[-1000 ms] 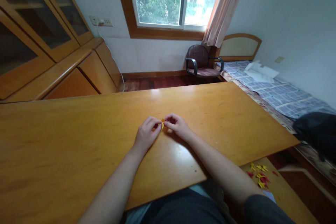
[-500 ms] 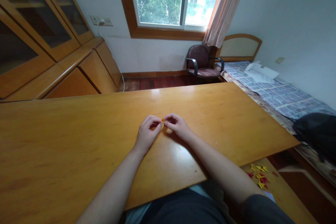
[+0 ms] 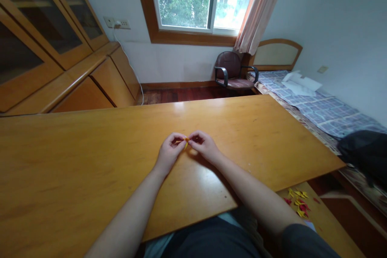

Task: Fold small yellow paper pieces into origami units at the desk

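Note:
My left hand [image 3: 169,154] and my right hand [image 3: 204,145] meet fingertip to fingertip over the middle of a long wooden table [image 3: 90,161]. Both pinch a tiny yellow and orange folded paper piece [image 3: 186,141] just above the tabletop. Only a sliver of the paper shows between the fingers; its shape is mostly hidden.
Several small yellow and red folded paper pieces [image 3: 298,201] lie on a lower wooden surface at my right. A bed [image 3: 326,109] with a dark bag [image 3: 363,151] runs along the right wall. A brown office chair [image 3: 234,73] stands under the window, wooden cabinets [image 3: 60,68] at left.
The fingertips have shifted slightly on the paper piece, which now shows less between them. Both hands stay at the same spot on the table.

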The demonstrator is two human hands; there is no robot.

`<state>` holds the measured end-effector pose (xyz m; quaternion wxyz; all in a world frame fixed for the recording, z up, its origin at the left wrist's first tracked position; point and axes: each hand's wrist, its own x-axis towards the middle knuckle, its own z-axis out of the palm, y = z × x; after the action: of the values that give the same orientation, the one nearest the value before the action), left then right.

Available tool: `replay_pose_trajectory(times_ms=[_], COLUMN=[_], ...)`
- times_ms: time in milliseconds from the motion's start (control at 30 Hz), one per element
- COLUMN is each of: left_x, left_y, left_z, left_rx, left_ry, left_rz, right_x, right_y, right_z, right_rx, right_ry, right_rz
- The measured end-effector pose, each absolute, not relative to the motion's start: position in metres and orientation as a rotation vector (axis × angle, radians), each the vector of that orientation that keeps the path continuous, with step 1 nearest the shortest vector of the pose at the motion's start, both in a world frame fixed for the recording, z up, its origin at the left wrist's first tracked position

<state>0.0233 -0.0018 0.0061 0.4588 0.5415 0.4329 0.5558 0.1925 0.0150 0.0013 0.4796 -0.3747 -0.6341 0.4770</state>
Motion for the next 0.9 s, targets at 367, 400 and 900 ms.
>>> replay_pose_trajectory(times_ms=[367,400,900], left_x=[0.0225,0.0225,0.0262], left_y=[-0.0022,-0.0021,-0.0035], left_z=[0.0063,0.0059,0.0102], left_rx=[1.299,1.29,0.957], left_ry=[1.033,1.04,0.922], left_rz=[1.355,1.352,1.363], right_x=[0.1939,0.194,0.1955], right_y=[0.013,0.0129,0.0124], right_z=[0.005,0.0057,0.005], right_rx=[-0.906,-0.91,-0.836], right_ry=[-1.553,-1.543,-1.601], right_rz=[1.132,1.141,1.086])
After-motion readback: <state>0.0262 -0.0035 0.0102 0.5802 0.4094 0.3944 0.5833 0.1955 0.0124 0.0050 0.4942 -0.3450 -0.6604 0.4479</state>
